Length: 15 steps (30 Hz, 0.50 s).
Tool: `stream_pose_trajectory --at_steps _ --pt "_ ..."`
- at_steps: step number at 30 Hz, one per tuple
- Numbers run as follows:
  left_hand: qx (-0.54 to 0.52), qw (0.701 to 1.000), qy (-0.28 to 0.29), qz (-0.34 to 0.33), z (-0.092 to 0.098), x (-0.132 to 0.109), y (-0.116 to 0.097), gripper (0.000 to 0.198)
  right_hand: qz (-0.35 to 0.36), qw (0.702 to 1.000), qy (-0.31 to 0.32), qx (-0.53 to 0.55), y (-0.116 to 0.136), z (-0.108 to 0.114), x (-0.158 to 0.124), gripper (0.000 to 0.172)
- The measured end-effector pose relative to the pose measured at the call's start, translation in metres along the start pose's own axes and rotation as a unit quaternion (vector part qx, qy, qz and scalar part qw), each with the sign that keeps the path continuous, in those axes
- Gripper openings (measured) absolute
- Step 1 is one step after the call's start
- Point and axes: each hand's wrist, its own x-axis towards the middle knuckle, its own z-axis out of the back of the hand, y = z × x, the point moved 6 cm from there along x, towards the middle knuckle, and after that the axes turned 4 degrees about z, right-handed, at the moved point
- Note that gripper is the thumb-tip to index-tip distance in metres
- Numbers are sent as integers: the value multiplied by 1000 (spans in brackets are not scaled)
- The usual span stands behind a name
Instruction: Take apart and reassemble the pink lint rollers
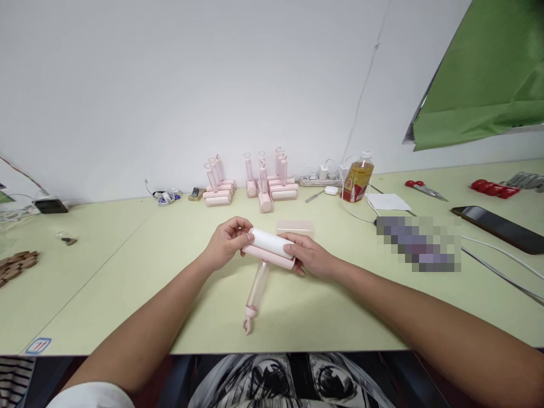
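A pink lint roller (275,256) with a white adhesive roll (270,242) is held between both hands above the table. At its left end, my left hand (229,242) grips with thumb and fingers. My right hand (312,255) closes round the right end, the thumb lying on the white roll. The clear handle (257,286) slants down toward me and ends in a pink loop. Just behind the right hand lies a pale pink translucent cover (295,228). Parts of the fingers under the roller are hidden.
Several similar lint rollers (284,194) stand along the wall. To the right are a drink bottle (357,177), a power strip (321,181), a screwdriver (314,196), a phone (504,228) and cables. Wooden slices (19,265) lie at far left.
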Motion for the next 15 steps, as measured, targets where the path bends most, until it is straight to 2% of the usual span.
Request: stream_pose_trajectory --at_steps 2,5,9,15 --pt "-5 999 13 32 -1 2 5 35 -7 1000 4 -19 -2 -1 1 49" --pt "-8 996 52 70 -5 4 14 34 -7 998 -23 -55 -2 3 2 47" --pt "-15 990 105 90 -7 6 20 36 -23 996 -58 -65 -2 6 2 42" --pt "1 987 110 116 -4 10 26 33 -42 997 -54 -45 -6 2 4 42"
